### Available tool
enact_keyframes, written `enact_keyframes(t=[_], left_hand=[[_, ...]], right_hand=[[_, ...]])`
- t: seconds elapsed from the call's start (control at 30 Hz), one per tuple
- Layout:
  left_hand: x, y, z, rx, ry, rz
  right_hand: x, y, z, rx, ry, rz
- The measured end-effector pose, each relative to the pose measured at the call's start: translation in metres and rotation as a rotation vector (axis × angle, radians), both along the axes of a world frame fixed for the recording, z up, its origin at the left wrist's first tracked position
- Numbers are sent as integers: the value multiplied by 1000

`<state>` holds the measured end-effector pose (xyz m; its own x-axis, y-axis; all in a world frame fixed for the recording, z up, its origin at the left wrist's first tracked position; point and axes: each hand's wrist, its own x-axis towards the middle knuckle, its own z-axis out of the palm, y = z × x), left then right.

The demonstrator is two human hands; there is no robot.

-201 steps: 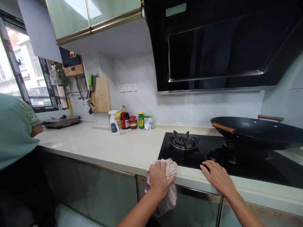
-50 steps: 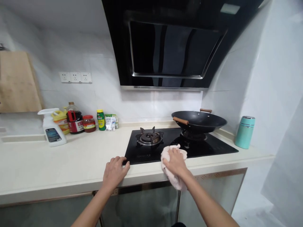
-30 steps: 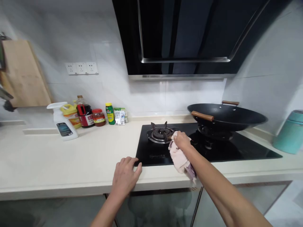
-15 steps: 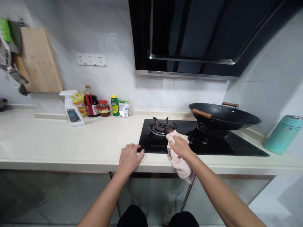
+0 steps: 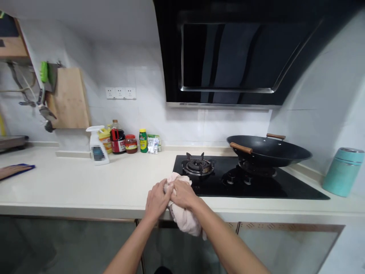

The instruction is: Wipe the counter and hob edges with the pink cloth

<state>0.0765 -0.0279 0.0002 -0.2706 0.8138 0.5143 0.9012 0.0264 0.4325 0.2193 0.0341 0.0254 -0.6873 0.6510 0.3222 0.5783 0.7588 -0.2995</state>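
Note:
A pale pink cloth (image 5: 185, 220) lies bunched at the front left corner of the black gas hob (image 5: 216, 187), its lower part hanging over the counter's front edge. My right hand (image 5: 184, 193) is closed on the cloth, pressing on its upper part. Against the cloth's left side is my left hand (image 5: 157, 198), fingers curled and thumb over the fabric, meeting the right hand. Just behind the cloth sits the left burner (image 5: 198, 166) with its black pan support. Parts of the fingers are hidden in the folds.
A black wok (image 5: 273, 152) stands on the right burner, beside a turquoise container (image 5: 343, 171). Along the back wall are a spray bottle (image 5: 99, 146), a dark sauce bottle (image 5: 118, 140) and jars. Far left, what looks like another person's hand (image 5: 13, 170) rests on something dark blue.
My right hand has moved left with the cloth, from beside the left burner to the hob's front left corner. My left hand, earlier flat on the counter edge, now touches the cloth. The view has shifted.

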Motion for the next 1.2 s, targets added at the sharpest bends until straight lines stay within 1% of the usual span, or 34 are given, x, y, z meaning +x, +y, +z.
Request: enact_keyframes(t=[0.1,0.17,0.23,0.33,0.43,0.57,0.63,0.73,0.8,0.9,1.0,1.1,1.2], left_hand=[[-3,0,0,-18,-3,-14],[-3,-1,1,-33,19,-25],[-3,-2,1,-38,33,-24],[-3,-3,1,-38,57,-23],[-2,-3,2,-36,80,-23],[0,-4,2,-36,94,-14],[2,-5,3,-39,97,-7],[5,-6,4,-45,101,5],[7,-7,5,-49,101,9],[10,-6,6,-52,97,17],[13,-4,7,-47,91,25],[14,-4,7,-37,83,23],[13,-4,7,-30,72,14]], right_hand=[[-5,9,1,-32,18,-10],[5,16,0,-54,25,-46],[24,21,-1,-70,37,-101],[62,22,-6,-77,63,-189],[110,17,-12,-73,79,-252],[176,14,-25,-53,102,-299],[206,16,-33,-40,122,-345],[239,21,-45,-13,145,-460],[248,23,-51,19,157,-549],[240,20,-53,83,129,-647],[208,12,-43,114,33,-642],[160,5,-30,71,-12,-534],[102,-4,-19,29,5,-349]])
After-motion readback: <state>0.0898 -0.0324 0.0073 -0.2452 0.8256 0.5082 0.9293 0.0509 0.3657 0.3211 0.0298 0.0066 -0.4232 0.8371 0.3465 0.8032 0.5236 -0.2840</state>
